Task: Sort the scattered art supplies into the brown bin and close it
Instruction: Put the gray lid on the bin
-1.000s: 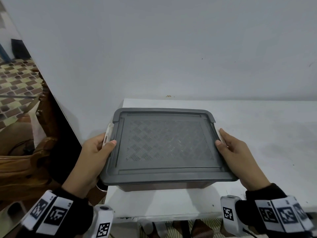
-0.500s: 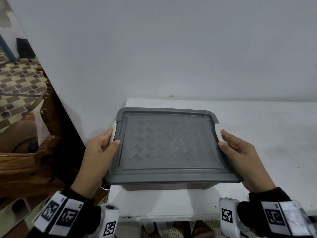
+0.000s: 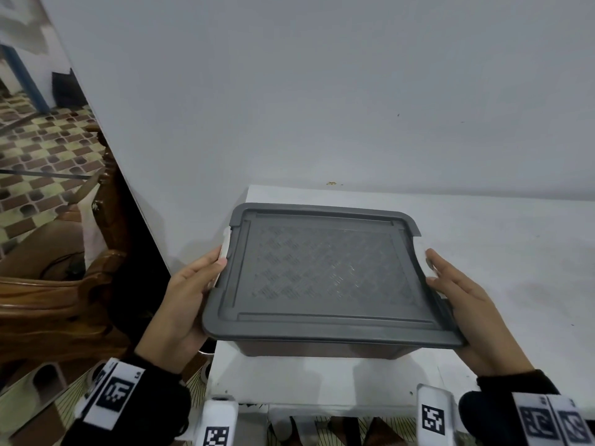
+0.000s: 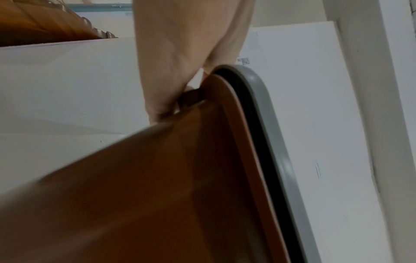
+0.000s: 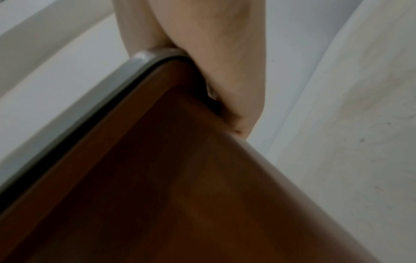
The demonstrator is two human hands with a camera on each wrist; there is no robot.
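Observation:
The brown bin [image 3: 322, 348] sits at the front left corner of the white table [image 3: 499, 259], and its grey lid [image 3: 322, 275] lies flat over it. My left hand [image 3: 199, 284] grips the bin's left side, thumb on the white latch [image 3: 225, 249]. My right hand [image 3: 450, 284] grips the right side, thumb at the lid's edge. In the left wrist view, my left hand [image 4: 180, 62] curls under the rim of the brown bin [image 4: 157, 195]. The right wrist view shows my right hand [image 5: 213, 71] likewise on the brown bin [image 5: 180, 178]. No loose art supplies are in sight.
A plain grey wall [image 3: 322, 107] rises just behind the table. A carved wooden chair [image 3: 48, 300] stands to the left, below table height, over a tiled floor [image 3: 38, 149]. The bin's left side overhangs the table's left edge.
Both hands keep their hold on the bin's sides. My left thumb has slid onto the white latch. The view has shifted a little; the bin stays where it was on the table.

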